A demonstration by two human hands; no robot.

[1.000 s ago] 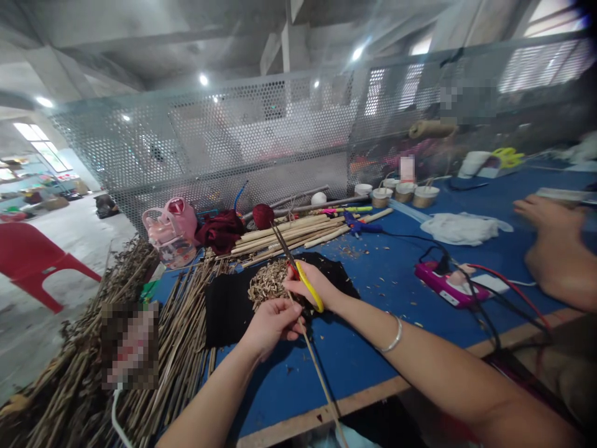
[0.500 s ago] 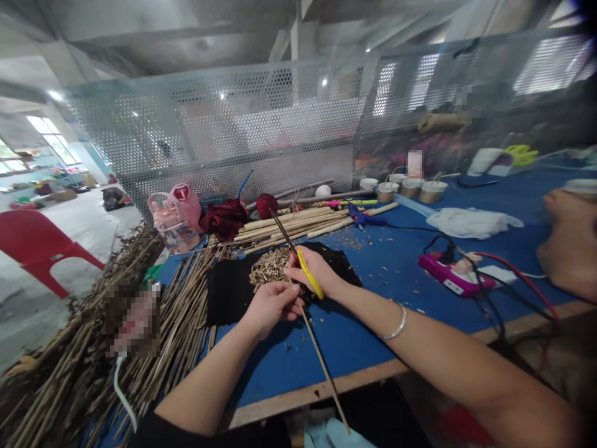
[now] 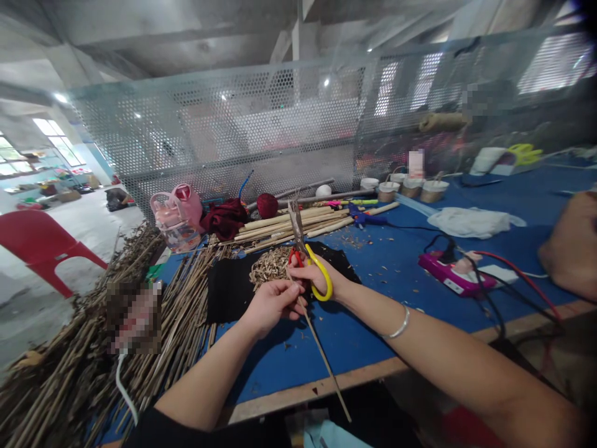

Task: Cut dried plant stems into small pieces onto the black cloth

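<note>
Two bare hands meet at the centre of the frame. The left hand has its thumb and fingertips pinched together on a thin, straight, pale brown plant stalk, close to its upper end; the rest of it slants down past the table edge to the lower middle. The right hand has its fingers curled around the handles of a pair of yellow-and-red-handled metal scissors, blades pointing up and away; how far they are parted I cannot tell. Beneath lies a heap of short, dry, light brown pieces on a black fabric sheet, spread over the blue-topped table.

For a neat snip, the pinch is best kept firm and just short of the cutting line, fingertips clear of the blades, the stalk square across them and set deep, near the pivot. Working low over the heap should limit scatter, since loose bits already dot the blue surface at right of centre.
</note>
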